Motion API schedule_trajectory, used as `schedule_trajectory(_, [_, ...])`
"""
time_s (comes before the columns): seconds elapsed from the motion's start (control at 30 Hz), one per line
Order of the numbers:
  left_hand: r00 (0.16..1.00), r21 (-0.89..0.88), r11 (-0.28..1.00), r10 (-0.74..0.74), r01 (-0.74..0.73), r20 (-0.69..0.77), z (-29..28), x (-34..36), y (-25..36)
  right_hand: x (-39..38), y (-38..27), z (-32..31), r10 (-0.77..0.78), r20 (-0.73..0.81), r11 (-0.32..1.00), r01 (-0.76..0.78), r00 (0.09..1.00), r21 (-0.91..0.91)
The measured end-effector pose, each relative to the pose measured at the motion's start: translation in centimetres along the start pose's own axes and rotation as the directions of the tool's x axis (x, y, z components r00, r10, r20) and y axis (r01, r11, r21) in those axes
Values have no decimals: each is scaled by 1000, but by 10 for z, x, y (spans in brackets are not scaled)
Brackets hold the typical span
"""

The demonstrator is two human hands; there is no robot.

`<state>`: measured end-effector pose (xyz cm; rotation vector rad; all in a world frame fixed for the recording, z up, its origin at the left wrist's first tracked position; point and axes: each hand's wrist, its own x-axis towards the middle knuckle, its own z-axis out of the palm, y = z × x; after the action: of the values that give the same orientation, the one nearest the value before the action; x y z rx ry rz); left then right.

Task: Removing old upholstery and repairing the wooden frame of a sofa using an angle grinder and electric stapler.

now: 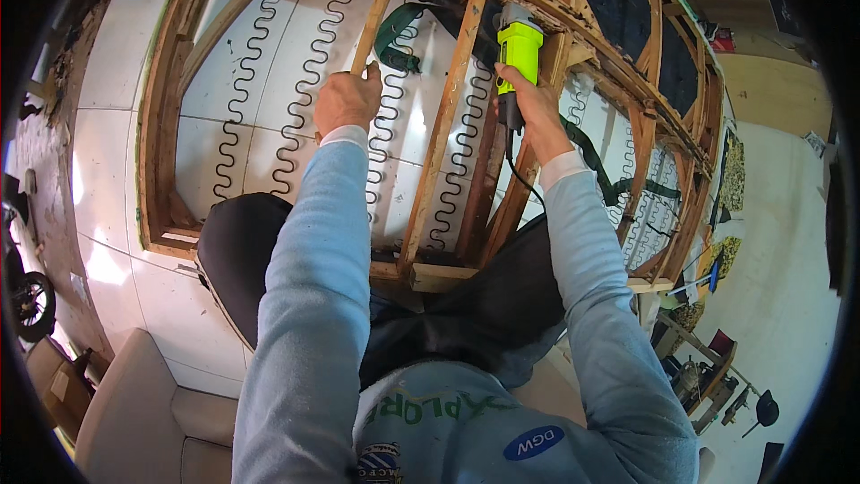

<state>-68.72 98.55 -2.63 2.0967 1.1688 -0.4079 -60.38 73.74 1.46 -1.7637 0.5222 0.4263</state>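
My right hand (533,108) grips a bright yellow-green angle grinder (520,52) by its dark rear end. The grinder's metal head lies against the wooden rail at the back of the sofa frame (445,125); its disc is hidden. A black cord (522,172) hangs from the tool between my knees. To the left, my left hand (348,100) is closed round the near end of a wooden slat (372,27) that slants up to the far rail. Beside that slat hangs a loop of dark green webbing (394,38).
Zigzag springs (313,72) span the frame on both sides of my hands. More green webbing (602,166) trails over the right part. A cream sofa piece (134,412) stands at lower left; tools (703,376) lie at lower right on the pale tiled floor (779,242).
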Motion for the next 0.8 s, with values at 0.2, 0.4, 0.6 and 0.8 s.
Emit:
schedule_trajectory(0.2, [1000,18,1000,20,-19,-20,2,2,-1,-5,-1,-7,16,20,1000,-16,1000,-3])
schedule_trajectory(0.4, [999,9,1000,25,-24,-28,2,1,-1,-6,-1,-9,2,36,1000,-1,999,-4])
schedule_trajectory(0.6, [999,15,1000,10,-9,-32,2,1,0,-6,-1,-12,12,7,999,-12,1000,-42])
schedule_trajectory(0.8, [999,16,1000,11,-10,-33,3,1,0,-8,-1,-15,-4,-13,998,3,1000,-63])
